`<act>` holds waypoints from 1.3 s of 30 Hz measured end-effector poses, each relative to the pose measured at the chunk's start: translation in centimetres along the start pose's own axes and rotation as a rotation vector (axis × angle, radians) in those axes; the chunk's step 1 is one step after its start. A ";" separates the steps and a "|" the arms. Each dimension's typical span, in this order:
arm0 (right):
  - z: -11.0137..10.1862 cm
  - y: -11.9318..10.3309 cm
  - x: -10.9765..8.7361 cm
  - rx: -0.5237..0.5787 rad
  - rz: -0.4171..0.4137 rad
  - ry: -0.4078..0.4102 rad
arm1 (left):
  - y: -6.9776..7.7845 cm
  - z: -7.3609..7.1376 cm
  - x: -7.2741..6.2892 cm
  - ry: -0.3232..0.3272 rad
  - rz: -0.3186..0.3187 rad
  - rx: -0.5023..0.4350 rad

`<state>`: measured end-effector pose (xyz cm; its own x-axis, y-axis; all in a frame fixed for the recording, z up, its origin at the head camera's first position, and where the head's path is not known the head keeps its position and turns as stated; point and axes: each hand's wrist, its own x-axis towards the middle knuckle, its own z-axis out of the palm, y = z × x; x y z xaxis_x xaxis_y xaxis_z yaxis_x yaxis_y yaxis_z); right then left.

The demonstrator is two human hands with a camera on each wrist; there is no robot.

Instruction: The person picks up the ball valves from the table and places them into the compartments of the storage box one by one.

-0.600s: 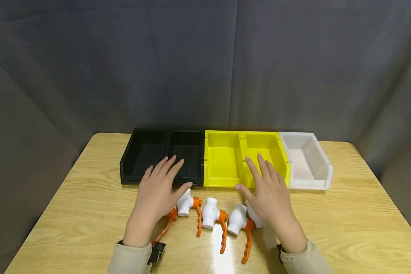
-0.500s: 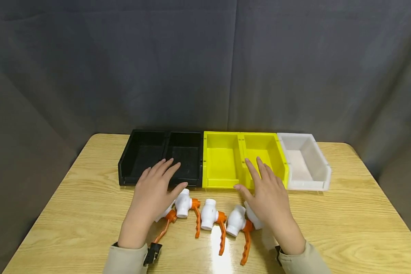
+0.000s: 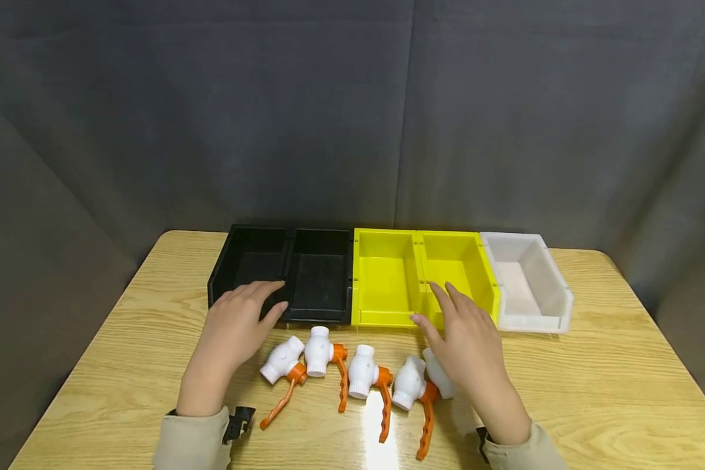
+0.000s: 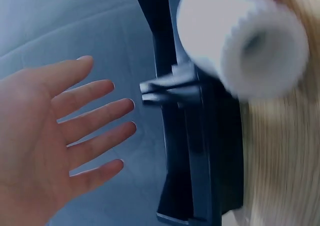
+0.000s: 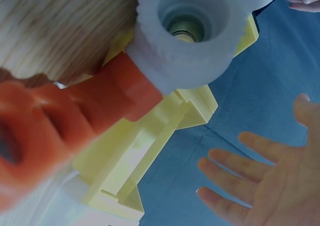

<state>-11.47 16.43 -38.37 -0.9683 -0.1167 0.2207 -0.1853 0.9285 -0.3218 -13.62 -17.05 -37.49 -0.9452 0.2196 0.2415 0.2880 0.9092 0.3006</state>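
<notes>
Several white ball valves with orange lever handles lie in a row on the table. My left hand (image 3: 235, 323), fingers spread and holding nothing, hovers at the front of the black bins, up and left of the leftmost valve (image 3: 283, 360). In the left wrist view a white valve end (image 4: 265, 51) looms close, apart from the extended fingers (image 4: 100, 116). My right hand (image 3: 472, 346) hovers in front of the right yellow bin and partly hides the rightmost valve (image 3: 437, 373). The right wrist view shows a valve (image 5: 185, 61) close by and the empty right palm (image 5: 285, 186).
Along the back of the table (image 3: 117, 352) stands a joined row of bins: two black (image 3: 320, 313), two yellow (image 3: 388, 318) and one white (image 3: 531, 323). Three more valves lie between the outer two, one at the middle (image 3: 361, 372). A grey curtain (image 3: 305, 117) hangs behind.
My left hand has moved left and slightly down, uncovering the leftmost valve. The right hand is slightly lower, its fingers a little more bent. The valves stay where they lie.
</notes>
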 end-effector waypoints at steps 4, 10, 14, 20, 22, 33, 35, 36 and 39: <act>0.1 -0.1 -0.1 0.007 -0.007 0.019 | -1.5 -0.2 0.0 -0.004 -0.022 0.021; 0.1 -0.2 -0.1 0.009 -0.017 0.040 | -3.0 -0.1 0.3 -0.025 -0.038 0.027; -0.1 -0.2 -0.1 0.013 -0.025 0.053 | -3.5 0.1 0.7 -0.069 -0.057 0.010; -0.4 -0.2 0.0 0.041 -0.074 0.144 | -4.2 0.5 1.3 -0.167 -0.106 -0.036; -0.5 -0.1 0.0 0.056 -0.103 0.187 | -4.5 0.6 1.5 -0.182 -0.113 -0.047; -1.8 0.6 0.1 0.102 -0.146 0.280 | -4.9 1.2 1.9 -0.181 -0.113 -0.063; -2.1 0.8 0.1 0.115 -0.147 0.271 | -4.8 1.2 1.9 -0.179 -0.114 -0.062; -2.2 0.8 0.0 0.122 -0.146 0.263 | -4.8 1.2 1.9 -0.178 -0.116 -0.061; -2.7 1.0 -0.1 0.151 -0.132 0.222 | -4.7 1.2 1.9 -0.175 -0.118 -0.062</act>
<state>-11.06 18.31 -36.18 -0.8768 -0.1375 0.4608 -0.3461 0.8457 -0.4062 -16.95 -20.53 -39.58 -0.9836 0.1762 0.0389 0.1778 0.9098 0.3749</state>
